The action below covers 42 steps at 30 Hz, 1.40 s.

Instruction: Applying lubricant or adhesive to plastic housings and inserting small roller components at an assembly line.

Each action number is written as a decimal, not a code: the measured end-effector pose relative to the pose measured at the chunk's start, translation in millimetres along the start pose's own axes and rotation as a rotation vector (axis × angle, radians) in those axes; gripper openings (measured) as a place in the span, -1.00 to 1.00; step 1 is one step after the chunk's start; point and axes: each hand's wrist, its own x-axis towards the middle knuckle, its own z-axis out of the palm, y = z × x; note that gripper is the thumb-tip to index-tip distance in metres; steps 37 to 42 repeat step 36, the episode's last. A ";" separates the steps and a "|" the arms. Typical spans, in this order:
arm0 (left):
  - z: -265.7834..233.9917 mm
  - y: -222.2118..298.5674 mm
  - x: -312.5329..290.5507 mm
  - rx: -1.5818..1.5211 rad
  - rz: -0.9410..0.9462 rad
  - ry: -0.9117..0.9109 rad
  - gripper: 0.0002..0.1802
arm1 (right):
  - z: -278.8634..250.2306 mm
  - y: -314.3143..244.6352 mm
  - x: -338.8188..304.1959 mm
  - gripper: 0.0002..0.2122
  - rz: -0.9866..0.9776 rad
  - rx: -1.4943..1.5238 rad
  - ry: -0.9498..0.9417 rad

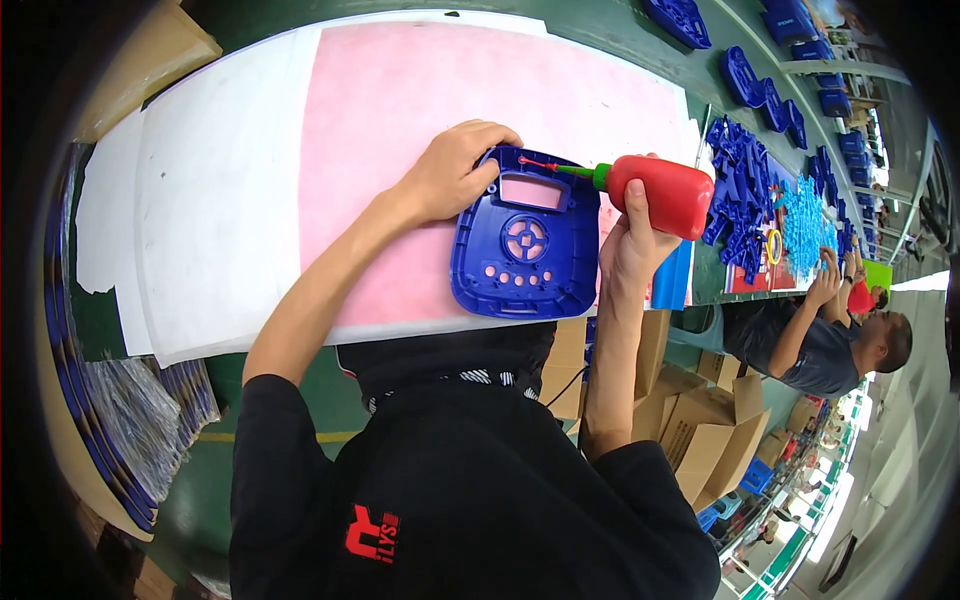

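A blue plastic housing [490,247] with a rectangular window, a round slotted grille and a row of small holes lies over the front edge of the pink sheet. My left hand [458,168] grips its upper left edge, the fingers curled over the rim. In my right hand [637,235] is a red squeeze bottle [668,196] with a green cap and thin nozzle, tipped sideways. The bottle's red nozzle tip reaches into the housing near its top edge, above the window. Whether anything flows from the tip is too small to tell.
A pink and white sheet [400,110] covers the bench. Blue parts [738,190] and light blue pieces [803,225] are heaped at the right, beside a yellow ring [774,246]. A co-worker [825,345] is at the right. Cardboard boxes [715,430] stand below the bench.
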 end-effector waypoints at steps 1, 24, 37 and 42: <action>0.0 0.6 0.4 0.008 0.002 0.010 -0.67 | 0.0 -0.6 -0.7 -0.51 -0.028 -0.014 0.013; -2.0 0.2 0.1 -0.010 0.001 -0.020 -0.67 | -8.8 10.0 -2.6 -0.60 0.011 -0.111 0.071; 1.3 0.9 1.7 -0.087 -0.115 -0.037 -0.62 | -65.9 13.0 134.4 -0.41 0.449 -1.026 -0.541; 1.3 0.9 1.7 -0.087 -0.115 -0.037 -0.62 | -65.9 13.0 134.4 -0.41 0.449 -1.026 -0.541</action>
